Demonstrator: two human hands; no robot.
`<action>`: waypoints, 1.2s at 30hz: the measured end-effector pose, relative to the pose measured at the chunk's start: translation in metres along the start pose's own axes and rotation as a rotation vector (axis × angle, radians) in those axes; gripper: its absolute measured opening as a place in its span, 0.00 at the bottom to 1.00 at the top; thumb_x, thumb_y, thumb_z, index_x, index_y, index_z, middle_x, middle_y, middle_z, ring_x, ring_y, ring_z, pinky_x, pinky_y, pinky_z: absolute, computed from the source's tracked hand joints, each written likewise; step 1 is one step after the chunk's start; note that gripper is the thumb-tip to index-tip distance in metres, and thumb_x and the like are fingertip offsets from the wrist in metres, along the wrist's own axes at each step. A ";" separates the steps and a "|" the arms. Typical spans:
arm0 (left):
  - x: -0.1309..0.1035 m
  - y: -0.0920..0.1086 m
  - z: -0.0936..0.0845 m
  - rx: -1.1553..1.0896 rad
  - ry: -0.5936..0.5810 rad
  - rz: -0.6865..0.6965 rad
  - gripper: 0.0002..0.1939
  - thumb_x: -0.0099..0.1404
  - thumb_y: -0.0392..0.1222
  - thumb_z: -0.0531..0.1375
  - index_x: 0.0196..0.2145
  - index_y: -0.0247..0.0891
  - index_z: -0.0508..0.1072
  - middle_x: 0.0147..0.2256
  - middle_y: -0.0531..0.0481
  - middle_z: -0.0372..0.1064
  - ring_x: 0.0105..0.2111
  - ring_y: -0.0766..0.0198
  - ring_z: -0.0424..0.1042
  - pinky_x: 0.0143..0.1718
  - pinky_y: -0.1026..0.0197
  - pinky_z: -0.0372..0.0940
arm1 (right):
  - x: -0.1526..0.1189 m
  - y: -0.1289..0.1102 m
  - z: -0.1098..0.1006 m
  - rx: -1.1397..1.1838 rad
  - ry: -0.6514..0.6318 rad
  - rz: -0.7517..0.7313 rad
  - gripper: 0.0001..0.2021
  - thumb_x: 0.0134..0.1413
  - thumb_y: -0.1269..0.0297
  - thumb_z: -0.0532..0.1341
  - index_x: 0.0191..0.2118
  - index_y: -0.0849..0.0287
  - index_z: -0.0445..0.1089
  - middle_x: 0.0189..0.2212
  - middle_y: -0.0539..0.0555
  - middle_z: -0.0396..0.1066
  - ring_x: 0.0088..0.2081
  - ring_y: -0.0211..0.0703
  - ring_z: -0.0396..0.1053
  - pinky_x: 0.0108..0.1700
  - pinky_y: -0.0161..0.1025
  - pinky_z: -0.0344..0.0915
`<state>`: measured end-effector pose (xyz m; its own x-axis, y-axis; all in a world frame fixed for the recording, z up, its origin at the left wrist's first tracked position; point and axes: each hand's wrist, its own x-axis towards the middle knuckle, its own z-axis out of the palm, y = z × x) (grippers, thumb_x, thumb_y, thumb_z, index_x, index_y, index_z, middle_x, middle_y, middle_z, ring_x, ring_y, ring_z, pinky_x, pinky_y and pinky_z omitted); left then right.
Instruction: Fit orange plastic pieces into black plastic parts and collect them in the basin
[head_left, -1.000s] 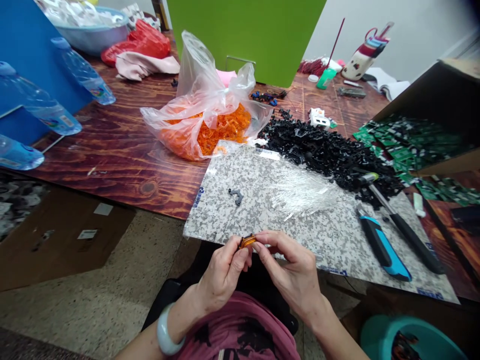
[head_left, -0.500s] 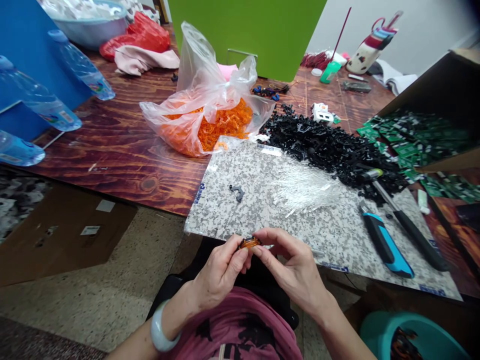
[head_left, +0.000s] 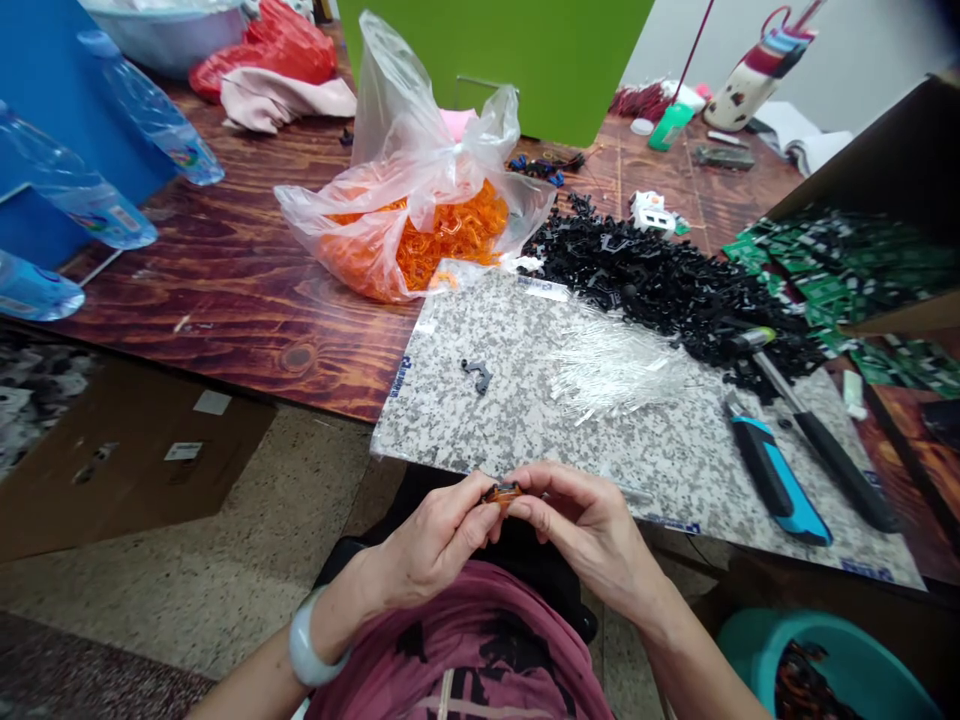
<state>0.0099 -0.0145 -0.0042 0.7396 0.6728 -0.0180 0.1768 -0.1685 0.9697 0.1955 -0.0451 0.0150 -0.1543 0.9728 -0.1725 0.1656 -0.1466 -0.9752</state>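
Note:
Between both hands, just off the board's front edge, is a small orange and black plastic part [head_left: 501,493]. My left hand [head_left: 442,530] pinches its left end between thumb and forefinger. On its right end, the thumb and fingers of my right hand [head_left: 581,520] are closed too. Fingertips hide much of the part. Ahead of them, a single black curved clip [head_left: 476,376] lies on the speckled board [head_left: 510,420]. Farther right on the board are a heap of thin clear strips [head_left: 615,370] and a large pile of black plastic pieces [head_left: 660,280].
A plastic bag of orange pieces [head_left: 450,235] stands behind the board. At right lie a utility knife [head_left: 776,480], a hammer [head_left: 832,450] and green circuit boards [head_left: 840,260]. A teal bucket [head_left: 757,650] sits lower right. Plastic bottles [head_left: 150,110] are at left.
Both hands still grip the orange and black part, which has turned slightly between the fingertips. The whole view has shifted a little.

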 end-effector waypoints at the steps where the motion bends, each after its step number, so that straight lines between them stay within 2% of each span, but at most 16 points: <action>1: 0.000 0.000 0.000 0.007 -0.003 0.001 0.11 0.70 0.37 0.44 0.32 0.38 0.61 0.27 0.54 0.60 0.27 0.67 0.60 0.31 0.65 0.58 | 0.000 0.000 0.000 0.011 -0.004 0.003 0.08 0.57 0.61 0.61 0.38 0.57 0.74 0.31 0.52 0.72 0.29 0.35 0.68 0.27 0.29 0.64; 8: 0.000 0.000 0.000 0.050 0.006 0.003 0.12 0.69 0.36 0.44 0.30 0.38 0.61 0.26 0.54 0.60 0.25 0.67 0.60 0.29 0.66 0.58 | -0.002 0.001 0.002 -0.014 -0.022 -0.038 0.06 0.58 0.64 0.59 0.38 0.56 0.74 0.31 0.51 0.70 0.29 0.34 0.66 0.28 0.30 0.63; 16: -0.001 -0.003 0.001 0.098 0.036 0.036 0.13 0.70 0.36 0.43 0.29 0.38 0.62 0.25 0.53 0.61 0.25 0.67 0.61 0.29 0.65 0.59 | -0.005 0.001 0.006 -0.161 0.033 -0.129 0.05 0.59 0.66 0.58 0.35 0.56 0.72 0.29 0.50 0.69 0.29 0.35 0.66 0.31 0.31 0.63; 24: -0.001 -0.010 0.001 0.111 0.072 0.013 0.14 0.70 0.39 0.44 0.30 0.38 0.64 0.26 0.53 0.62 0.26 0.66 0.62 0.30 0.65 0.60 | -0.003 0.003 0.007 -0.192 0.048 -0.187 0.04 0.58 0.68 0.59 0.37 0.56 0.71 0.33 0.52 0.71 0.35 0.38 0.68 0.36 0.33 0.64; 27: -0.002 -0.012 0.001 0.111 0.066 0.002 0.13 0.70 0.39 0.43 0.33 0.37 0.65 0.27 0.52 0.63 0.27 0.66 0.63 0.30 0.65 0.60 | -0.003 0.006 0.007 -0.215 0.053 -0.211 0.05 0.57 0.67 0.60 0.40 0.56 0.70 0.37 0.54 0.71 0.37 0.39 0.68 0.37 0.34 0.64; 31: -0.003 -0.016 0.003 0.081 0.004 -0.044 0.13 0.71 0.41 0.43 0.45 0.37 0.64 0.29 0.52 0.65 0.28 0.66 0.66 0.31 0.66 0.62 | -0.009 0.006 0.006 -0.260 0.105 -0.225 0.05 0.57 0.66 0.60 0.39 0.57 0.70 0.35 0.54 0.71 0.36 0.39 0.68 0.37 0.35 0.64; 34: -0.004 -0.023 0.007 0.073 -0.050 -0.117 0.15 0.71 0.43 0.43 0.52 0.40 0.60 0.30 0.53 0.67 0.29 0.66 0.68 0.33 0.66 0.63 | -0.024 0.013 -0.005 -0.300 0.098 -0.141 0.07 0.57 0.63 0.60 0.39 0.58 0.71 0.32 0.52 0.71 0.33 0.38 0.67 0.36 0.34 0.63; 36: -0.004 -0.029 0.009 0.074 -0.074 -0.135 0.16 0.72 0.44 0.42 0.53 0.41 0.61 0.30 0.53 0.67 0.29 0.66 0.69 0.34 0.66 0.63 | -0.045 0.029 -0.021 -0.364 0.094 -0.011 0.08 0.58 0.60 0.59 0.37 0.58 0.71 0.30 0.51 0.71 0.31 0.37 0.67 0.34 0.33 0.63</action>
<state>0.0073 -0.0189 -0.0343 0.7511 0.6386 -0.1677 0.3232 -0.1341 0.9368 0.2279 -0.0895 -0.0026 -0.0708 0.9887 -0.1319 0.5027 -0.0789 -0.8608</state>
